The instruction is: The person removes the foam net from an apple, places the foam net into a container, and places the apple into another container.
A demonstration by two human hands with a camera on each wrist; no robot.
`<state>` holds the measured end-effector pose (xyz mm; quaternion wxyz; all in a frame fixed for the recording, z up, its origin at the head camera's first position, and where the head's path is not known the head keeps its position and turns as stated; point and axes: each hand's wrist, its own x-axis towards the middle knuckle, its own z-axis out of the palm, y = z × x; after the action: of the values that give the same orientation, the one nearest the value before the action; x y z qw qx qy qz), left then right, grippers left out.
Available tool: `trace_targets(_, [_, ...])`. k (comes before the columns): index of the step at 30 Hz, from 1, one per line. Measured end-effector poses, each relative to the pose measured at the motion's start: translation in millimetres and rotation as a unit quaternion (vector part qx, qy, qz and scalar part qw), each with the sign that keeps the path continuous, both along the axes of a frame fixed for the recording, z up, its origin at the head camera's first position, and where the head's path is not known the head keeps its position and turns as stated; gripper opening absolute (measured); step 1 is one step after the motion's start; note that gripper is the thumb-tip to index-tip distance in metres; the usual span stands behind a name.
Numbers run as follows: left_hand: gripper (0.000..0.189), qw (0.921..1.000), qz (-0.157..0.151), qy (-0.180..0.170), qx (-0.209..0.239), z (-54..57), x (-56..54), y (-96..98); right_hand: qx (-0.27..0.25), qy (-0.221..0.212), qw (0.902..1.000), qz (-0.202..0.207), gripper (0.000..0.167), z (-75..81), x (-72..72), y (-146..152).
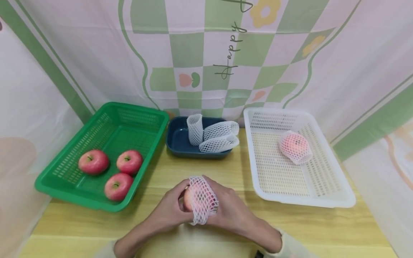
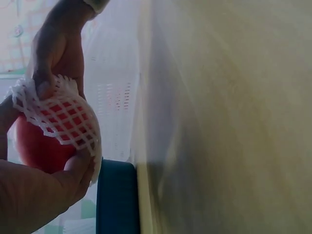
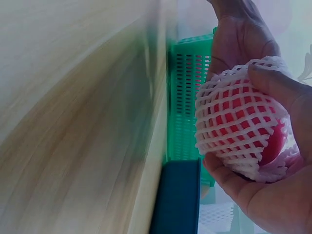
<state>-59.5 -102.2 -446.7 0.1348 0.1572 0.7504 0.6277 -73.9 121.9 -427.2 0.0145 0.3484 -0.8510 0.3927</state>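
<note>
Over the front middle of the table, both hands hold a red apple [image 2: 41, 146] partly covered by a white foam net sleeve [image 1: 203, 200]. My left hand [image 1: 171, 209] grips it from the left, where some bare red skin shows. On the other side my right hand [image 1: 230, 208] curls round the netted part, its thumb [image 3: 273, 83] lying on the mesh. In the right wrist view the net spreads over most of the apple, with a bare red patch near the right palm.
At left, a green basket [image 1: 127, 197] contains three bare apples [image 1: 93, 162]. A dark blue tray [image 1: 177, 139] at the back middle carries three foam nets [image 1: 195, 129]. To the right stands a white basket [image 1: 264, 190] with one netted apple [image 1: 295, 147]. A patterned cloth [image 1: 187, 50] hangs behind.
</note>
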Motion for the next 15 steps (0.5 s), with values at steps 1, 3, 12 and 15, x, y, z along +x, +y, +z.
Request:
trace_targets(1, [0.079,0.9999,0.008,0.006,-0.009,0.1,-0.1,0.1,0.002,0.002,1.0,0.0,0.096,0.2,-0.3,0])
trace_targets(3, [0.078,0.9997,0.023,0.004,-0.01,1.5,0.6,0.4,0.004,0.001,1.0,0.002,0.096,1.1,-1.1,0])
trace_targets(12, [0.076,0.9979,0.056,0.029,-0.013,6.9,4.4,-2.5,0.003,0.013,0.9998,0.017,0.097,7.9,-5.3,8])
trace_targets(15, [0.077,0.9985,0.05,0.022,-0.003,7.8,4.5,-4.7,0.007,0.003,0.9995,0.03,0.09,8.9,-7.6,12])
